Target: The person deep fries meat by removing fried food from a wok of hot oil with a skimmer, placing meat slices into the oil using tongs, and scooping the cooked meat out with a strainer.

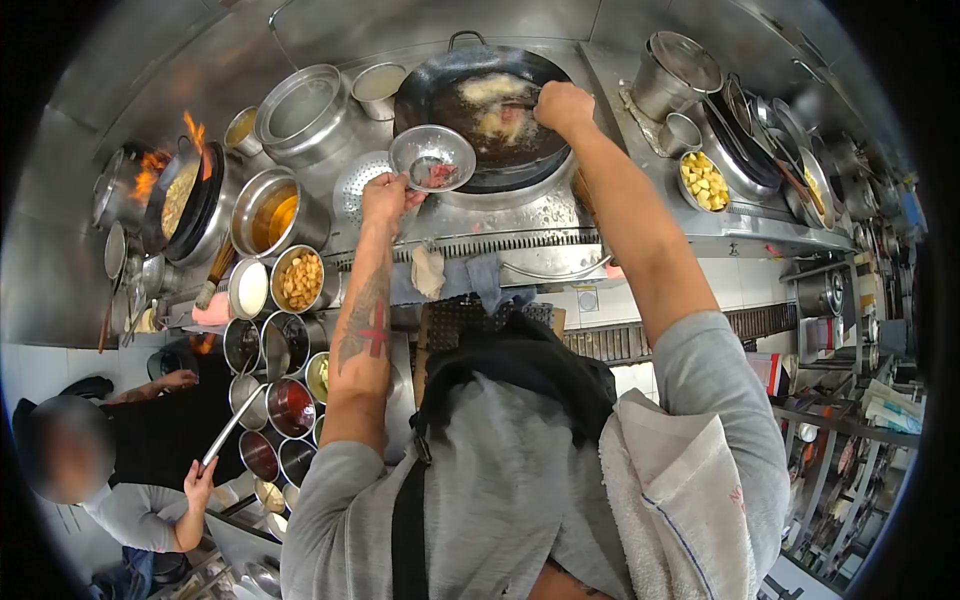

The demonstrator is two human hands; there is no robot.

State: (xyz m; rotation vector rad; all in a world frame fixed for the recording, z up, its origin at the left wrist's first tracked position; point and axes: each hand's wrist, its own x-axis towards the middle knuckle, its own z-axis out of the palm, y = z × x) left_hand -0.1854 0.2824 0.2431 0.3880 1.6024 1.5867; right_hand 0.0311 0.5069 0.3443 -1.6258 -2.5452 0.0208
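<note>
My left hand (388,203) grips the rim of a small metal bowl (432,150), tilted toward me, with some red raw-looking pieces (440,175) inside. Just right of the bowl is a large black wok (425,95) of dark oil, where pale battered pieces (497,88) foam. Over the wok's right side, my right hand (565,108) is closed, its fingertips pointing at the frying food. What it holds, if anything, I cannot make out. A perforated metal strainer (352,190) lies behind my left hand.
Flames (190,130) rise around another wok at left. Pots stand nearby, one holding amber liquid (275,215). A bowl of yellow cubes (704,182) sits at right. A co-worker (150,470) at lower left holds a ladle (235,425) over several sauce containers (291,407).
</note>
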